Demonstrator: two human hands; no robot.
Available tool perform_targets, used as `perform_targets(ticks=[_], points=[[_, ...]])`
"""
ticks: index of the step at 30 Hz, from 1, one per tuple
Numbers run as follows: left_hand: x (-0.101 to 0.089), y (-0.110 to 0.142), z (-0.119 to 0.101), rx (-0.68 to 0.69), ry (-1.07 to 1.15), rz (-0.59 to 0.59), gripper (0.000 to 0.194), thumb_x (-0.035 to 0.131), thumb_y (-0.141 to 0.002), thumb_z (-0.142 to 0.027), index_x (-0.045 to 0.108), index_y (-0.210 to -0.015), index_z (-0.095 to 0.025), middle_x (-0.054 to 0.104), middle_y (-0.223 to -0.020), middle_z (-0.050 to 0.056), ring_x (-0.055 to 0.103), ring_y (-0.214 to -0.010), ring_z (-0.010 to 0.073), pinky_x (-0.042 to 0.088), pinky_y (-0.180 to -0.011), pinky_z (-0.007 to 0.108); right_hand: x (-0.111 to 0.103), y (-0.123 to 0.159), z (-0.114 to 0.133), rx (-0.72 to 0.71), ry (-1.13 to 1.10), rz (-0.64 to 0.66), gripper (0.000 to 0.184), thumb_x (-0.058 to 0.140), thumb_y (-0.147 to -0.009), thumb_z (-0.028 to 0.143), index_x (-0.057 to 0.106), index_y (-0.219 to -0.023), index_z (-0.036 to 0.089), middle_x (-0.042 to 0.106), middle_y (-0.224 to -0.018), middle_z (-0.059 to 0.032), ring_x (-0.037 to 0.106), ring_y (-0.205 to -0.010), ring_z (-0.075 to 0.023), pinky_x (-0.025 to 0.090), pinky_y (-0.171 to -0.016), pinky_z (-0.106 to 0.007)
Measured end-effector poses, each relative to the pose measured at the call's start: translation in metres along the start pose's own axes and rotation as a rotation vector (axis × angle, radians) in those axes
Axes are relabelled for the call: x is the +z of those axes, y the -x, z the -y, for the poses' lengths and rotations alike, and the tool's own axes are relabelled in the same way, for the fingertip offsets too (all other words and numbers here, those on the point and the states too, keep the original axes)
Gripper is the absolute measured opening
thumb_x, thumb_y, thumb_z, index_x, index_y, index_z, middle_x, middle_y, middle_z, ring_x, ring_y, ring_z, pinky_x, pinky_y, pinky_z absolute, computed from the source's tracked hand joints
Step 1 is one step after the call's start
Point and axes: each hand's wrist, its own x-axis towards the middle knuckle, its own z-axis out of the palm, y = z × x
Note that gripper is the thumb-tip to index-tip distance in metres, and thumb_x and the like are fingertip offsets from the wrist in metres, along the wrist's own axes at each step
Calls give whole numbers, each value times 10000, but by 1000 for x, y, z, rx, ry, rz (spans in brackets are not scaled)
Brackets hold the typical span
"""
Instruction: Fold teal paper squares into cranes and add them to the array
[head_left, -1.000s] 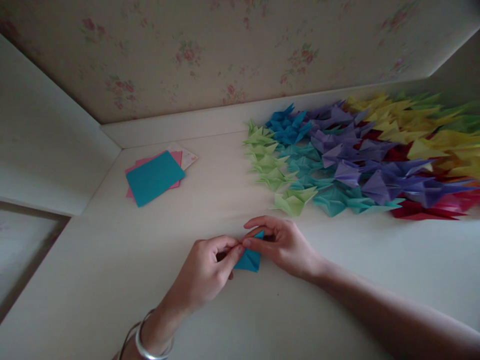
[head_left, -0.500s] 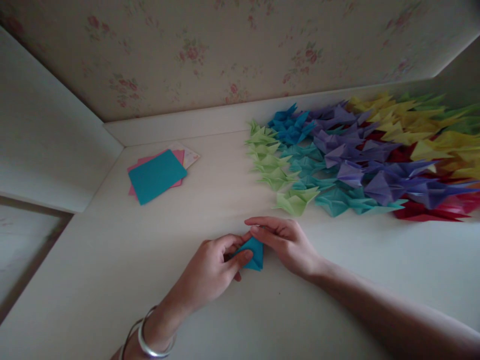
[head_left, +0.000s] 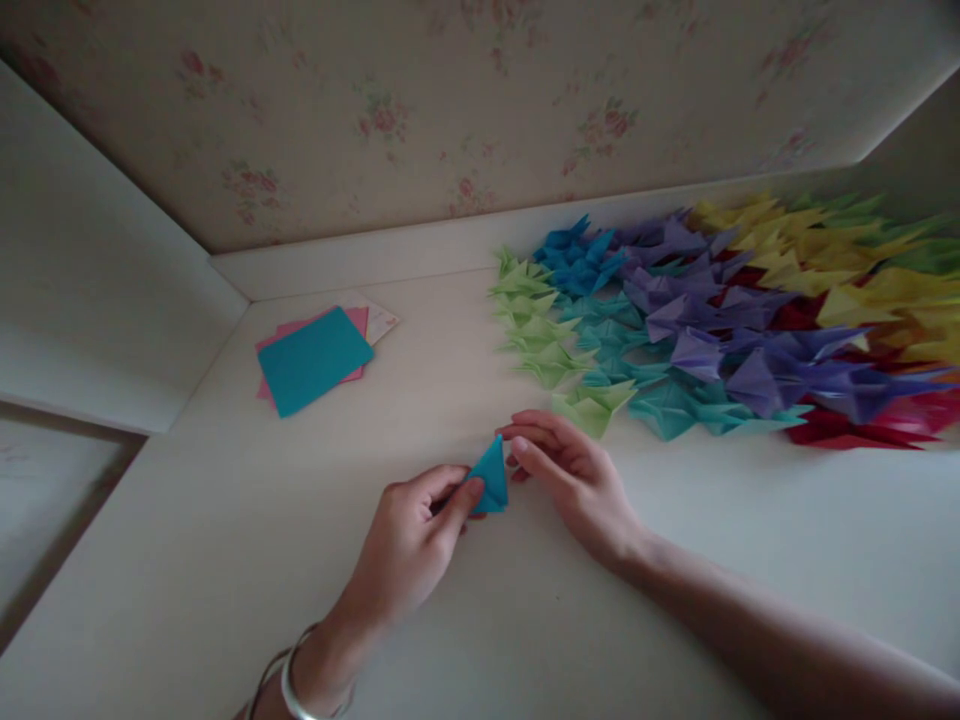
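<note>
A small piece of folded blue origami paper (head_left: 493,478) is pinched between the thumb and fingers of my left hand (head_left: 420,530), its pointed tip facing away from me. Just right of that tip is my right hand (head_left: 566,475), fingers apart and curved, with nothing seen in them. Whether a right fingertip brushes the paper's edge is hard to tell. Both hands are over the white tabletop (head_left: 480,640).
Rows of folded paper cranes lie at the right: light green (head_left: 551,360), teal (head_left: 675,405), blue (head_left: 577,255), purple (head_left: 772,375), yellow (head_left: 810,245) and red (head_left: 855,430). A blue sheet (head_left: 315,360) tops pink paper (head_left: 360,320) at the left. Behind rises a floral wall (head_left: 450,110).
My right fingers have come off the tip of the folded paper and opened. My left hand has shifted slightly left and up with the paper, which now shows a narrower, pointed shape.
</note>
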Motion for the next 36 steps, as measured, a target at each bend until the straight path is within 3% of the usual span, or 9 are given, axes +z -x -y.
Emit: perform_targets(ticks=[3, 6, 8, 11, 16, 21, 26, 30, 36], points=[[-5, -6, 4, -10, 118, -173, 273, 579, -915, -429, 704, -949, -188, 709, -805, 14, 657, -773, 177, 530, -722, 236, 1, 3, 0, -111, 36, -114, 166, 693, -853, 334, 631, -949, 214, 667, -828, -6, 608, -699, -124, 500, -627, -220], [-7, -10, 6, 7, 137, -215, 289, 580, -915, -434, 710, -978, -184, 693, -774, 8, 635, -748, 173, 520, -715, 236, 2, 12, 2, -153, 210, 60, 105, 636, -889, 287, 644, -846, 191, 620, -686, 5, 559, -611, -117, 439, -544, -212], [-5, -9, 5, 36, 84, -185, 287, 570, -924, -427, 714, -973, -183, 672, -741, 2, 617, -733, 172, 500, -702, 230, 2, 17, 3, -159, 296, 219, 97, 617, -895, 254, 658, -844, 182, 627, -673, 1, 554, -599, -118, 423, -525, -212], [-1, -5, 0, 71, 68, -89, 274, 547, -949, -399, 712, -1035, -198, 676, -760, -1, 620, -790, 177, 479, -757, 230, 3, 18, 3, -87, 274, 313, 109, 590, -917, 252, 662, -880, 180, 656, -715, -9, 590, -637, -125, 446, -549, -212], [0, 0, -8, 83, 182, 70, 306, 516, -975, -380, 690, -1172, -224, 736, -981, 18, 633, -892, 173, 469, -833, 224, 4, 11, 3, -19, 253, 305, 177, 565, -945, 314, 656, -894, 171, 677, -771, -28, 617, -713, -145, 479, -646, -251], [-4, 2, -10, 86, 167, 66, 335, 523, -972, -385, 684, -1223, -234, 741, -1068, 24, 631, -874, 171, 467, -884, 253, 5, 12, 4, -8, 258, 296, 233, 631, -903, 406, 622, -902, 173, 640, -794, -19, 573, -699, -139, 451, -614, -251], [-5, 4, -9, 68, 276, 131, 343, 563, -955, -358, 674, -1256, -236, 733, -1157, 52, 646, -1002, 212, 489, -931, 301, 5, 14, 2, 10, 212, 279, 301, 682, -861, 454, 574, -912, 177, 602, -785, -2, 547, -680, -132, 446, -615, -258], [-3, 4, -9, 67, 301, 150, 371, 643, -912, -321, 660, -1273, -239, 730, -1186, 62, 676, -964, 211, 509, -939, 329, 2, 13, 3, 1, 196, 304, 293, 628, -901, 466, 583, -930, 178, 617, -827, -21, 563, -731, -149, 451, -644, -272], [0, 2, -8, 64, 414, 170, 390, 657, -909, -284, 632, -1296, -235, 708, -1241, 77, 671, -1093, 245, 530, -953, 342, 0, 13, 6, -3, 273, 322, 285, 555, -946, 454, 582, -882, 178, 592, -777, -7, 529, -706, -144, 425, -633, -266]])
